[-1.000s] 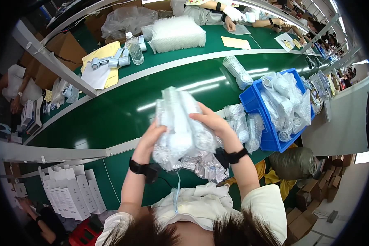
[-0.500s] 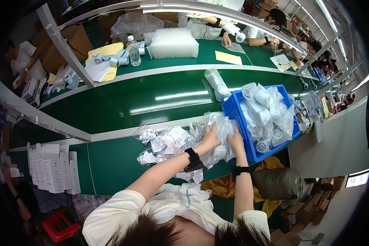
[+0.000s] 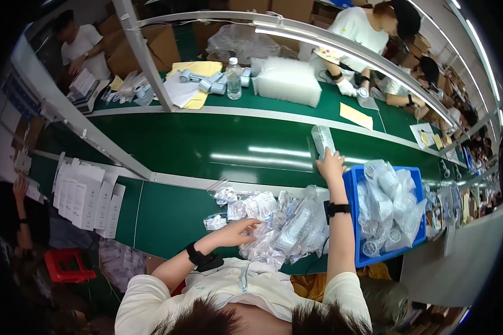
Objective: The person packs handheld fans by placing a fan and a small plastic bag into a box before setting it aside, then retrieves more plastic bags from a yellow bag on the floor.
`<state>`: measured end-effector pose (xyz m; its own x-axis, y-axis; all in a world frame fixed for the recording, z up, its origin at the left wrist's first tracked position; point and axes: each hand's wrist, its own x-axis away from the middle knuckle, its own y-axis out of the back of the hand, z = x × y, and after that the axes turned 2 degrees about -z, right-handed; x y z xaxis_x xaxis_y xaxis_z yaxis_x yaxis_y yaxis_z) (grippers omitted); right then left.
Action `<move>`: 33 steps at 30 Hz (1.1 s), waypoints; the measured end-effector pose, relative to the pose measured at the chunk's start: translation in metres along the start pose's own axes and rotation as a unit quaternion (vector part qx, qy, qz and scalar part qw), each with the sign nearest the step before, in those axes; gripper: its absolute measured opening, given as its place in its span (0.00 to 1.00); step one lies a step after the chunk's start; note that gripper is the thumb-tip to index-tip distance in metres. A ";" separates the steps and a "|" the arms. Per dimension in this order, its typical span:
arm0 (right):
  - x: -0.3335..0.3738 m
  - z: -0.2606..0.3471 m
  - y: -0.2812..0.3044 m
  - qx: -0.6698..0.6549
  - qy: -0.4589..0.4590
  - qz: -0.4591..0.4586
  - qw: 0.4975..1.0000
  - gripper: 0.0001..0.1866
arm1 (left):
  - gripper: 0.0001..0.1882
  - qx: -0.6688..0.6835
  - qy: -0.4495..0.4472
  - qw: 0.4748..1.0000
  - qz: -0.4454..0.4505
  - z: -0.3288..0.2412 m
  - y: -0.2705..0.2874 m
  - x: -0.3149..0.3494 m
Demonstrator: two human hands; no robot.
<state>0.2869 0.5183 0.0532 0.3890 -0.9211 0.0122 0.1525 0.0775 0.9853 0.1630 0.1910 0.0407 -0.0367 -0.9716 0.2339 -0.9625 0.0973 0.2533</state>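
Note:
My right hand (image 3: pixel 331 167) reaches over the rail, its spread fingers at the near end of a bubble-wrapped package (image 3: pixel 322 137) that lies on the green surface beyond. Whether the fingertips grip the wrap is hard to make out. Fingers loosely apart, my left hand (image 3: pixel 236 233) is at the near left edge of a heap of clear bagged parts (image 3: pixel 257 205); nothing shows in it. Right of that heap, clear bubble-wrap bags (image 3: pixel 297 226) lie between my arms. A blue bin (image 3: pixel 349 192) full of bubble-wrapped items (image 3: pixel 394 192) stands right of my right forearm.
White folded boxes (image 3: pixel 78 192) stand at the bench's left end. A metal rail (image 3: pixel 190 181) and an upright post (image 3: pixel 142 56) frame the bench. Across it are a water bottle (image 3: pixel 233 81), a bubble-wrap stack (image 3: pixel 288 81) and co-workers. A red stool (image 3: pixel 67 265) is lower left.
My right hand has left the clear bubble-wrap bags and gone out to the package beyond the rail. My left hand has drawn back leftward off the bags. The view has shifted.

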 end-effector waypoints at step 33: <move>0.266 0.133 -0.053 0.107 0.193 -0.066 0.973 0.45 | 0.44 -0.469 0.419 0.558 -0.541 0.098 0.225 0.341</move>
<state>0.2616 0.2183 0.0274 0.6980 -0.7020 -0.1416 0.0484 -0.1511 0.9873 -0.0925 -0.1400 0.0857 0.9466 -0.1676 -0.2755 0.2800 0.0035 0.9600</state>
